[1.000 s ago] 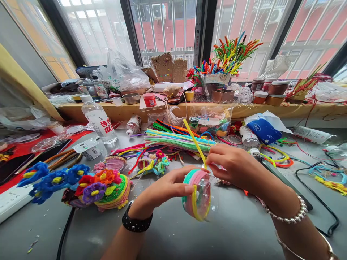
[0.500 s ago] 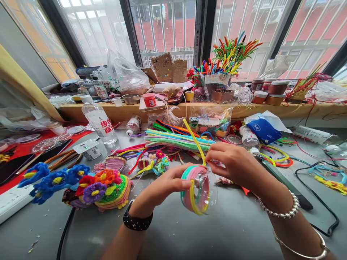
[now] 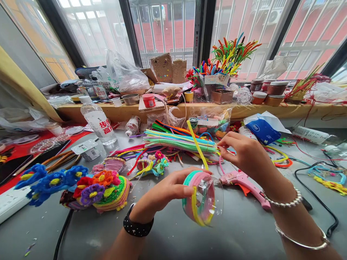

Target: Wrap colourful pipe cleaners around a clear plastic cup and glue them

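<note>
Pipe-cleaner-wrapped clear cup (image 3: 203, 196) lies sideways in the left hand (image 3: 168, 189), rim to the right

Beyond the left hand's grip, on its left, blue pipe-cleaner flowers (image 3: 55, 180) rest on the surface (image 3: 94, 234). That grip pinches the cup's left side, thumb on the near wall, fingers over the top. The pipe-cleaner bundle (image 3: 176, 141) lies behind it. A yellow pipe cleaner (image 3: 197, 145) rises from the cup's top, its long axis steep, free end leaning left and away. The cup's axis runs roughly left to right; its clear rim projects right of the grip, turned partly toward the viewer. Farther right, the right hand's (image 3: 241, 153) fingertips gather close; whether they pinch anything, I cannot tell. Below that grip lies a pink glue gun (image 3: 249, 184).
</note>
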Motion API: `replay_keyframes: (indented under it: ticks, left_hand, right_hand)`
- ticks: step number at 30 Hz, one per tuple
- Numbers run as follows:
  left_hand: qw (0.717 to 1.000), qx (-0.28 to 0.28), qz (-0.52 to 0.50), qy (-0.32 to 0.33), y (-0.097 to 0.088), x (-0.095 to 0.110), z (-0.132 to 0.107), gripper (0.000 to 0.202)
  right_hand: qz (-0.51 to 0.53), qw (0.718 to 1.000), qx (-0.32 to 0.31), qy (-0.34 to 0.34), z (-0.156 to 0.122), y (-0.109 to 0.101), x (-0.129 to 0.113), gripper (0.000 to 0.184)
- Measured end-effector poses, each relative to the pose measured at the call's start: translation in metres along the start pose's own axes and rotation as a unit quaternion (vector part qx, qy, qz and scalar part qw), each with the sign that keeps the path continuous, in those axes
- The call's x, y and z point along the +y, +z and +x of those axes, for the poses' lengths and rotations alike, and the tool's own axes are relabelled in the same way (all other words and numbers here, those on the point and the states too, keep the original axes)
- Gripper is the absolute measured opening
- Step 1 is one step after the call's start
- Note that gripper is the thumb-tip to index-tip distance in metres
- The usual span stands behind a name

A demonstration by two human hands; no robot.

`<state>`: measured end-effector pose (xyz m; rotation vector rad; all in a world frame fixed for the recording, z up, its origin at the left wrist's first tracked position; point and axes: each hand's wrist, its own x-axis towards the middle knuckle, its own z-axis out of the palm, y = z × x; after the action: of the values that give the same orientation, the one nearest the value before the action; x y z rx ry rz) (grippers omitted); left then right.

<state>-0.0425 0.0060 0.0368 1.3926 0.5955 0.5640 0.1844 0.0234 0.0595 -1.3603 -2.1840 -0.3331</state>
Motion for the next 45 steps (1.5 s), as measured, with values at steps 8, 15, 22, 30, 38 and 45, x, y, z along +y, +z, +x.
replay_keyframes:
  ticks: [8, 15, 22, 30, 38, 45]
  left_hand:
    - [0.999, 0.037, 0.011, 0.016, 0.002, 0.001, -0.001, 0.056]
    - [0.997, 0.07, -0.013, 0.04, 0.002, -0.002, 0.002, 0.053]
    - [0.983, 0.16, -0.047, 0.083, 0.005, -0.003, 0.006, 0.049]
    - [0.949, 0.28, -0.076, 0.124, 0.01, -0.006, 0.011, 0.044]
    - [0.925, 0.334, -0.083, 0.16, 0.016, -0.005, 0.012, 0.044]
    - [0.924, 0.285, -0.202, 0.154, 0.013, -0.007, 0.012, 0.033]
  right_hand:
    - [0.092, 0.993, 0.029, 0.063, 0.003, 0.001, -0.003, 0.015]
    - [0.088, 0.993, 0.045, 0.063, 0.005, 0.0, -0.011, 0.027]
    - [0.212, 0.973, 0.036, 0.082, 0.004, -0.006, -0.028, 0.012]
    - [0.233, 0.966, 0.032, 0.104, 0.003, -0.007, -0.037, 0.007]
    - [0.214, 0.97, 0.042, 0.106, 0.004, -0.006, -0.037, 0.016]
    - [0.246, 0.955, 0.071, 0.149, 0.004, 0.0, -0.036, 0.03]
